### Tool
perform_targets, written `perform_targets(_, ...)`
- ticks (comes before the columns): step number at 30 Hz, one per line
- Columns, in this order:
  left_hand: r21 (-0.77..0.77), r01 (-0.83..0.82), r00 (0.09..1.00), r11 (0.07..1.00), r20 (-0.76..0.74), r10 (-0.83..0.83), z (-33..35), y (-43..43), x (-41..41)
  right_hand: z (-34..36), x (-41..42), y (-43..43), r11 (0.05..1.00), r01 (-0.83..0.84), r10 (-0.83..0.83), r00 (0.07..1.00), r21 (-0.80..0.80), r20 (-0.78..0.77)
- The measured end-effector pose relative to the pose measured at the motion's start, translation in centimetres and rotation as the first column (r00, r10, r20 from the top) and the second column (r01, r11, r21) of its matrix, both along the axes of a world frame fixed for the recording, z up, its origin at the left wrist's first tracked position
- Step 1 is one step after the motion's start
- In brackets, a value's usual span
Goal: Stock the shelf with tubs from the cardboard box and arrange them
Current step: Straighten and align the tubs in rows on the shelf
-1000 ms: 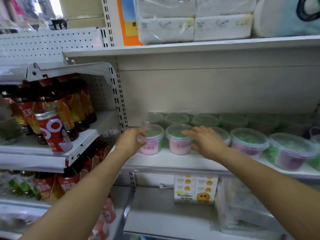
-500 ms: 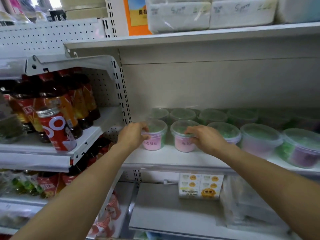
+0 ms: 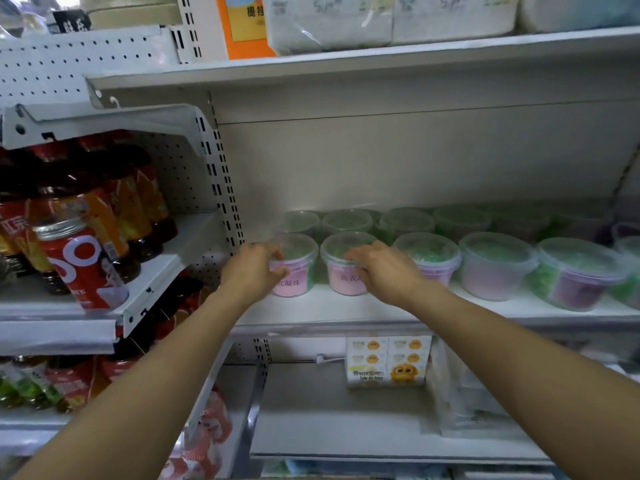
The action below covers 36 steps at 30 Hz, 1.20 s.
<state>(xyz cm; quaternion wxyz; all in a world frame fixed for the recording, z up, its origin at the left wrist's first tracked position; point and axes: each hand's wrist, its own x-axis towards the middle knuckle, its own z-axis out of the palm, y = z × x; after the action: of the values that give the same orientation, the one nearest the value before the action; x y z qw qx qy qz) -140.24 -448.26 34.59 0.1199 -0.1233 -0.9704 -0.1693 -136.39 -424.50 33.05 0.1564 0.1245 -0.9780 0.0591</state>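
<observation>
Both tubs have slid a little deeper onto the shelf (image 3: 346,308) since a moment ago. Left hand (image 3: 251,271) clasps the left tub (image 3: 294,265), pink label reading 凝珠; right hand (image 3: 382,270) grips the second tub (image 3: 341,265), label half covered. Five more stand to the right, a blurred back row behind.
</observation>
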Motion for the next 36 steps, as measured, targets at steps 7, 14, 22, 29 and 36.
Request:
perform_targets(7,0.094,0.235,0.958,0.968,-0.191,-0.214,-1.0,7.6,4.6,0.7,4.0,7.5,0.998,-0.061,0.058,0.989,-0.023,-0.136)
perform_targets(14,0.074,0.28,0.948,0.957,-0.176,-0.264,-1.0,19.2,6.9,1.9,5.4,17.9,0.979,0.139,-0.123,0.987,0.15,-0.106)
perform_targets(22,0.005,0.139,0.985,0.99,-0.109,-0.137,-1.1,23.1,7.8,-0.8,6.3,22.7,0.975,-0.001,0.012,0.999,0.22,-0.05)
perform_targets(29,-0.018,0.014,0.999,1.0,-0.05,-0.015,0.0,24.4,6.7,-0.4,5.6,24.0,0.983,-0.007,0.017,0.998,0.182,-0.054)
perform_targets(36,-0.068,0.068,0.997,0.995,-0.016,-0.069,0.7,23.9,5.8,0.9,6.4,24.2,0.988,0.004,-0.014,0.998,0.154,0.063)
